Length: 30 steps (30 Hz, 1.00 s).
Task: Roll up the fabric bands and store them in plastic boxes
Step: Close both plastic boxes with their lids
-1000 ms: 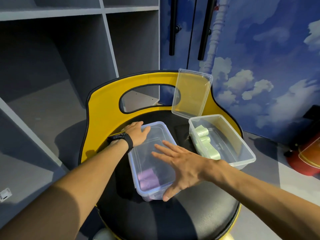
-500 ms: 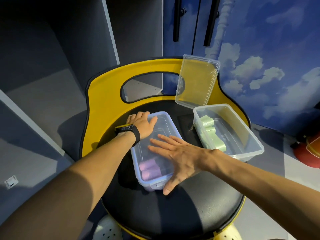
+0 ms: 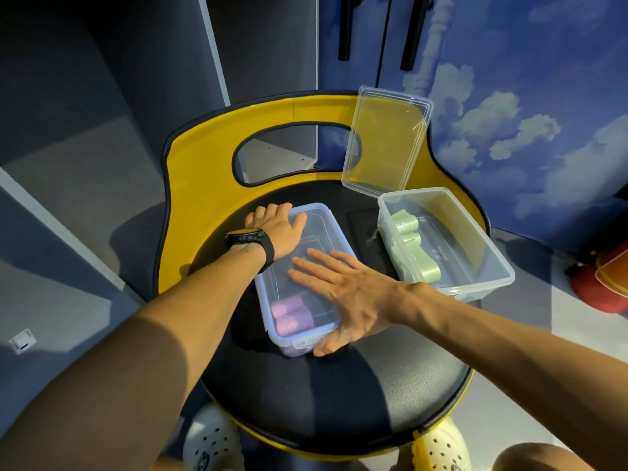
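Observation:
A clear plastic box with a blue-rimmed lid [image 3: 326, 229] sits on the black chair seat [image 3: 339, 396]. Rolled purple fabric bands [image 3: 290, 316] lie inside it at the near end. My left hand [image 3: 277, 229], a black watch on its wrist, rests on the box's far left corner. My right hand [image 3: 343, 290] lies flat with straight fingers on the lid, thumb at the near edge. To the right stands an open clear box [image 3: 475, 253] holding rolled green bands [image 3: 409, 246]. Its loose clear lid [image 3: 385, 141] leans against the yellow backrest.
The yellow chair back [image 3: 200, 171] curves behind the boxes, with an oval cut-out. Grey shelving stands at the left, a blue cloud-painted cupboard at the back right. A red object [image 3: 601, 287] sits on the floor at the right. My pale shoes [image 3: 212, 440] show below the seat.
The camera has tilted downward and nearer. My right hand has settled flatter on the lid; my left hand has stayed at the far left corner. The boxes have not moved.

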Available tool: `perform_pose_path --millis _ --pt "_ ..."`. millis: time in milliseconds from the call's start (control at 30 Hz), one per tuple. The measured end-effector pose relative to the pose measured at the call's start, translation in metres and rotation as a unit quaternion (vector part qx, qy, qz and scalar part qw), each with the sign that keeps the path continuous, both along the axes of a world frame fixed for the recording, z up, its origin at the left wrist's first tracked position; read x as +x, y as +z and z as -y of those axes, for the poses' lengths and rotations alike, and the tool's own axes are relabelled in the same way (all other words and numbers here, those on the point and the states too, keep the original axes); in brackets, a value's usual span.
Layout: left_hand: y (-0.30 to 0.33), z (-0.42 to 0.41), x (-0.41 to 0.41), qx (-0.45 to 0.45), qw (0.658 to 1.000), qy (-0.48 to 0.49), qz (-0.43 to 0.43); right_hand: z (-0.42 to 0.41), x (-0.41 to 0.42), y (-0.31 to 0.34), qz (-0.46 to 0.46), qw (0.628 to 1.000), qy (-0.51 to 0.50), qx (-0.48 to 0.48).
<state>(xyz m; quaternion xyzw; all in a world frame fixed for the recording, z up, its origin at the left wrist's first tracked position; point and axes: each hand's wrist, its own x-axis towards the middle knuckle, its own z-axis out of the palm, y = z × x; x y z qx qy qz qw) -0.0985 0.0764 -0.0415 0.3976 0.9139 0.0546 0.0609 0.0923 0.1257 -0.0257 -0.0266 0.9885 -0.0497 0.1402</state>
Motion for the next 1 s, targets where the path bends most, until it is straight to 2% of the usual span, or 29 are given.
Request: perform_pose_path --millis 300,467,533,600,633,700,767,800,867,1000 --pt "-0.001 0.0 0.0 -0.003 1.0 -0.003 -0.018 0.001 0.003 -0.007 -0.038 0.999 0.018 0.012" --pt "-0.002 0.001 0.002 0.006 1.0 -0.003 -0.002 0.0 0.006 -0.009 -0.068 0.998 -0.005 -0.005" --pt "0.0 0.003 0.004 0.017 0.999 -0.005 -0.035 0.003 0.007 -0.007 -0.071 0.997 -0.008 -0.005" --pt "0.005 0.004 0.01 0.049 0.995 -0.009 -0.081 0.008 0.01 0.002 -0.072 0.994 -0.049 -0.071" --pt "0.008 0.005 0.014 0.072 0.994 -0.003 -0.081 0.01 0.013 0.008 -0.084 0.98 -0.098 -0.152" --pt "0.016 0.009 0.023 0.111 0.993 0.022 -0.034 0.011 0.017 0.015 -0.173 0.913 -0.206 -0.307" --pt "0.021 0.014 0.036 0.119 0.993 0.026 0.006 0.006 0.017 0.012 -0.277 0.85 -0.318 -0.317" --pt "0.022 0.016 0.044 0.106 0.994 0.019 0.01 0.002 0.016 0.01 -0.29 0.829 -0.371 -0.301" --pt "0.024 0.02 0.063 0.064 0.998 0.001 0.028 -0.006 0.014 0.004 -0.251 0.804 -0.449 -0.298" --pt "0.013 0.023 0.086 -0.012 0.998 -0.033 0.06 -0.007 0.018 0.001 -0.172 0.77 -0.497 -0.361"
